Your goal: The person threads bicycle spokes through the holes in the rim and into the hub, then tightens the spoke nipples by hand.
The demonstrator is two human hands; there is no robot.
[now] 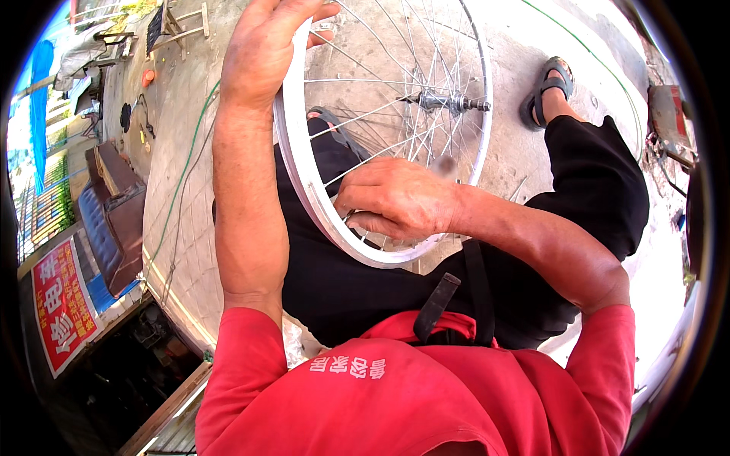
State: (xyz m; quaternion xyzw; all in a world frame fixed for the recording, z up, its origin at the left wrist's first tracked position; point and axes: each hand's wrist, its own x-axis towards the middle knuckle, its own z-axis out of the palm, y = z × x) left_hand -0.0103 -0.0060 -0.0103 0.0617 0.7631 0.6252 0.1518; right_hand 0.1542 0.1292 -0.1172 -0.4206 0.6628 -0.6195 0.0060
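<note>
A spoked wheel with a silver rim is tilted over my legs, its metal hub toward the right. At the top, my left hand grips the rim, fingers curled around it. Low inside the wheel, my right hand is closed among the spokes near the rim; its fingertips are partly hidden, and I cannot make out what they pinch.
My sandaled foot rests on concrete at upper right. At left are a brown seat, a red sign, a wooden stool and a green cord. A rusty metal object stands far right.
</note>
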